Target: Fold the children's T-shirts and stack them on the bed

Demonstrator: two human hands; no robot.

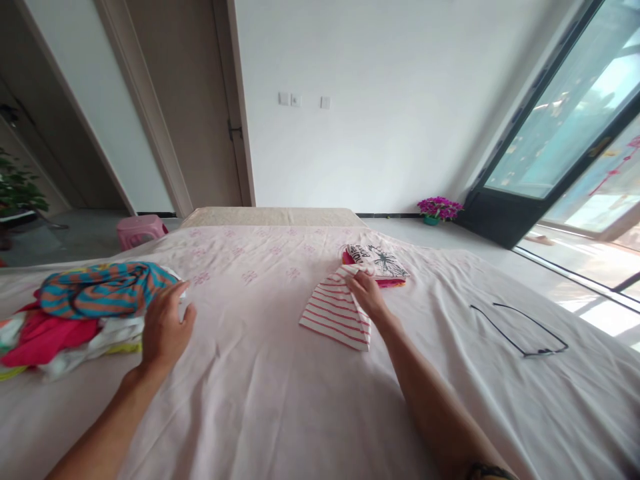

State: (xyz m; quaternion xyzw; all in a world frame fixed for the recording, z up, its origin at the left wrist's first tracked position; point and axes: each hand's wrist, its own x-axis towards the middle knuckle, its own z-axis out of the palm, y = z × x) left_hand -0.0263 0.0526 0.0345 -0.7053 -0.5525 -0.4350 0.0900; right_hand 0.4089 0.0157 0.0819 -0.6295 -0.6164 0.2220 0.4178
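Potted plant (20, 187): green leaves; far beyond the left hand, to its left.

Heap of clothes (75, 323): loose, just left of the left hand; blue-and-orange striped garment (100, 291) uppermost, crimson garment (55, 339) and white pieces lower.

Pink stool (141, 231): on the floor, well beyond the left hand.

Left hand (167, 325): fingers loosely curved, thumb apart, nothing visible in its grasp; at the heap's right edge, contact uncertain.

Pale pink sheet (250, 393): wrinkled, beneath and between both hands.

Striped cloth (334, 310): white with red stripes; hangs from the right hand, widening toward its left and near side.

Right hand (367, 293): thumb and fingers pinched together on the striped cloth's top; dark band (487, 471) on the wrist.

Folded stack (385, 262): just beyond the right hand; printed white piece uppermost, red and orange edges below.

Magenta flowers (440, 208): in a teal pot (431, 220), well beyond the right hand.

Eyeglasses (545, 351): dark, temples unfolded, on the sheet right of the right hand.
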